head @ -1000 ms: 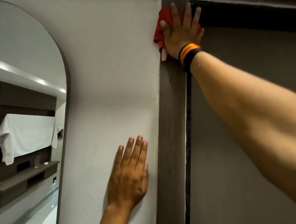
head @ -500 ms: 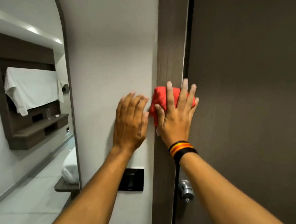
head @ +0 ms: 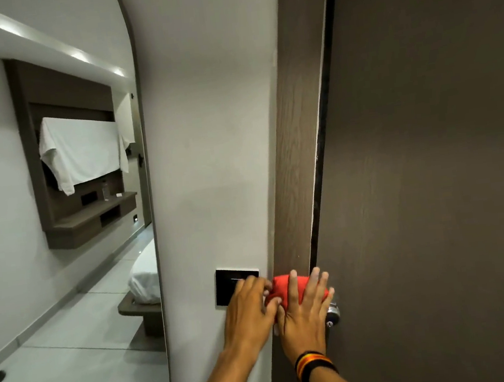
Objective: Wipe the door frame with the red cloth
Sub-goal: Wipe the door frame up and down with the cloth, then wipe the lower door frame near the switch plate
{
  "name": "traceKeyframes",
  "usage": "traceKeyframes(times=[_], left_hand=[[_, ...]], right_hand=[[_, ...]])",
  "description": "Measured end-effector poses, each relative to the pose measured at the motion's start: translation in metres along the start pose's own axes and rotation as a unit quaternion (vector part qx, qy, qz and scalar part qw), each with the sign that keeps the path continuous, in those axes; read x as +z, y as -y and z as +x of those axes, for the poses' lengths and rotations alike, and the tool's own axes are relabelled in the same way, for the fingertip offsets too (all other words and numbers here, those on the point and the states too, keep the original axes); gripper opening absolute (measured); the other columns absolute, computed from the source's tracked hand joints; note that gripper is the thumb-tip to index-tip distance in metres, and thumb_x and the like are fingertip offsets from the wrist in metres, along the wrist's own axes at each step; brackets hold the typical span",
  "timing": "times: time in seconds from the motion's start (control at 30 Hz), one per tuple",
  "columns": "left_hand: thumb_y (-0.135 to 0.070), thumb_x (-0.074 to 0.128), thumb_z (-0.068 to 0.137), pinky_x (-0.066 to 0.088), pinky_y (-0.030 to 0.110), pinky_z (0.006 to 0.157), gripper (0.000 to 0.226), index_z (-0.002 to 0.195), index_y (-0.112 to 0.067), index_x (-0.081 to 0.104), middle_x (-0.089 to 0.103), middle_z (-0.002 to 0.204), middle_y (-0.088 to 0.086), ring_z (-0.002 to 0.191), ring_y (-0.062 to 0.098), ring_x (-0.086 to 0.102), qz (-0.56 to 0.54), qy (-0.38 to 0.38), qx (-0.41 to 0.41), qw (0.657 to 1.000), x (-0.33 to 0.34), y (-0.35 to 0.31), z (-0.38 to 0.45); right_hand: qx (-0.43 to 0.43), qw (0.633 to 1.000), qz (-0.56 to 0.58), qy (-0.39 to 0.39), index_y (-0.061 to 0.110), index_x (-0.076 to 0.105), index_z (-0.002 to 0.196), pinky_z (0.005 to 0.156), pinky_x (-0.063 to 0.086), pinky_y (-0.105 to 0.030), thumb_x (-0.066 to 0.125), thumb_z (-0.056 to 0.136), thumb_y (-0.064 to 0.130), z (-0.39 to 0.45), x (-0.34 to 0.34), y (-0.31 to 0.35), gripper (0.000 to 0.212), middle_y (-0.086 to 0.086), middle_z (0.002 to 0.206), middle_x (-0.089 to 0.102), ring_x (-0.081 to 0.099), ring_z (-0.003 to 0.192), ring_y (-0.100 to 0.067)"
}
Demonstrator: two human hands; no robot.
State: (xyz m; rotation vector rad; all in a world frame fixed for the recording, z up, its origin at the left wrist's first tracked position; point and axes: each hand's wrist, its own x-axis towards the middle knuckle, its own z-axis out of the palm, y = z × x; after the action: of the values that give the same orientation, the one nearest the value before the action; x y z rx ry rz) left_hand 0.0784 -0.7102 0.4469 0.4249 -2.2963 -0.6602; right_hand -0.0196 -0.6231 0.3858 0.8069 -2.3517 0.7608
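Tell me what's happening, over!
Right hand flat, pressing red cloth on door frame. Left hand on wall. Door knob close by.

Bare forearms; the right wrist wears black, orange and yellow bands (head: 313,363).

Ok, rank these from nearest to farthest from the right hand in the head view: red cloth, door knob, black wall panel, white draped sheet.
From the right hand:
1. Red cloth, pressed under its fingers on the frame.
2. Door knob, just right, partly hidden by the hand.
3. Black wall panel, left, beyond the left hand.
4. White draped sheet, far upper left, in the mirror.
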Motion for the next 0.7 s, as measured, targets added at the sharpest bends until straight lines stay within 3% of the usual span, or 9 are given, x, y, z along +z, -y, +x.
traceKeyframes(times=[0.1, 0.2, 0.27, 0.33, 0.37, 0.43, 0.53, 0.57, 0.7], left_hand=[[-0.035, 0.062, 0.093, 0.056, 0.029, 0.085, 0.012, 0.103, -0.030, 0.058, 0.058, 0.107, -0.014, 0.109, 0.010, 0.055, -0.021, 0.004, -0.046, 0.999, 0.002, -0.010, -0.011], [-0.034, 0.061, 0.095, 0.057, 0.032, 0.091, 0.012, 0.106, -0.030, 0.057, 0.060, 0.113, -0.014, 0.109, 0.010, 0.058, -0.065, 0.067, -0.022, 0.995, -0.011, -0.024, -0.021], [-0.033, 0.061, 0.094, 0.058, 0.033, 0.087, 0.010, 0.103, -0.029, 0.058, 0.069, 0.106, -0.006, 0.098, 0.013, 0.065, -0.141, 0.139, -0.018, 0.980, -0.025, -0.046, -0.030], [-0.027, 0.063, 0.094, 0.057, 0.031, 0.081, 0.008, 0.101, -0.024, 0.060, 0.072, 0.097, 0.003, 0.084, 0.011, 0.065, -0.205, 0.179, -0.018, 0.962, -0.028, -0.060, -0.039], [-0.022, 0.063, 0.094, 0.054, 0.028, 0.079, 0.008, 0.101, -0.020, 0.061, 0.071, 0.091, 0.004, 0.080, 0.009, 0.062, -0.229, 0.190, -0.016, 0.955, -0.026, -0.069, -0.044], [-0.008, 0.062, 0.096, 0.047, 0.021, 0.070, 0.004, 0.100, -0.007, 0.060, 0.062, 0.078, -0.001, 0.071, 0.005, 0.055, -0.282, 0.208, -0.024, 0.936, -0.013, -0.099, -0.067], [0.005, 0.059, 0.097, 0.038, 0.019, 0.061, 0.012, 0.093, -0.006, 0.057, 0.054, 0.066, -0.007, 0.059, -0.001, 0.046, -0.330, 0.238, -0.064, 0.911, 0.030, -0.139, -0.102], [0.006, 0.058, 0.097, 0.038, 0.021, 0.061, 0.014, 0.093, -0.007, 0.056, 0.054, 0.066, -0.005, 0.059, 0.001, 0.046, -0.340, 0.256, -0.080, 0.901, 0.049, -0.155, -0.115], [0.004, 0.058, 0.098, 0.042, 0.026, 0.064, 0.008, 0.099, -0.004, 0.057, 0.057, 0.074, 0.007, 0.066, 0.013, 0.050, -0.355, 0.334, -0.140, 0.862, 0.131, -0.214, -0.169]], right_hand=[[0.019, 0.999, 0.019, 0.047, 0.025, -0.022, 0.160, 0.121, 0.015, -0.071, 0.003, 0.101, 0.059, -0.005, -0.014, 0.005, 0.072, -0.020, 0.169, -0.018, -0.007, 0.158, -0.044], [0.022, 0.991, 0.119, 0.050, 0.030, -0.034, 0.154, 0.129, 0.000, -0.058, 0.027, 0.095, 0.065, -0.016, -0.043, -0.005, 0.092, 0.002, 0.166, -0.036, -0.022, 0.158, -0.020], [0.081, 0.960, 0.260, 0.061, 0.036, -0.024, 0.158, 0.129, 0.011, -0.044, 0.057, 0.081, 0.074, -0.030, -0.085, -0.021, 0.118, 0.014, 0.168, -0.018, 0.002, 0.157, -0.010], [0.164, 0.895, 0.402, 0.102, 0.038, 0.003, 0.161, 0.122, 0.033, -0.038, 0.081, 0.065, 0.069, -0.046, -0.115, -0.038, 0.128, 0.009, 0.167, 0.020, 0.034, 0.147, -0.011], [0.202, 0.854, 0.463, 0.122, 0.035, 0.026, 0.158, 0.115, 0.044, -0.038, 0.088, 0.061, 0.060, -0.057, -0.129, -0.050, 0.117, -0.001, 0.160, 0.040, 0.051, 0.137, -0.015], [0.262, 0.770, 0.565, 0.141, 0.025, 0.066, 0.131, 0.098, 0.058, -0.036, 0.092, 0.066, 0.048, -0.098, -0.153, -0.090, 0.074, -0.018, 0.138, 0.066, 0.071, 0.117, -0.025], [0.328, 0.677, 0.643, 0.142, 0.012, 0.072, 0.126, 0.098, 0.058, -0.049, 0.084, 0.080, 0.034, -0.163, -0.180, -0.140, 0.052, -0.022, 0.127, 0.072, 0.070, 0.118, -0.037], [0.357, 0.667, 0.643, 0.118, 0.010, 0.072, 0.125, 0.094, 0.059, -0.049, 0.082, 0.083, 0.028, -0.183, -0.193, -0.157, 0.046, -0.022, 0.125, 0.073, 0.071, 0.116, -0.038], [0.443, 0.696, 0.565, 0.014, 0.010, 0.076, 0.116, 0.081, 0.063, -0.036, 0.075, 0.088, 0.022, -0.241, -0.242, -0.224, 0.031, -0.017, 0.114, 0.078, 0.076, 0.105, -0.033]])
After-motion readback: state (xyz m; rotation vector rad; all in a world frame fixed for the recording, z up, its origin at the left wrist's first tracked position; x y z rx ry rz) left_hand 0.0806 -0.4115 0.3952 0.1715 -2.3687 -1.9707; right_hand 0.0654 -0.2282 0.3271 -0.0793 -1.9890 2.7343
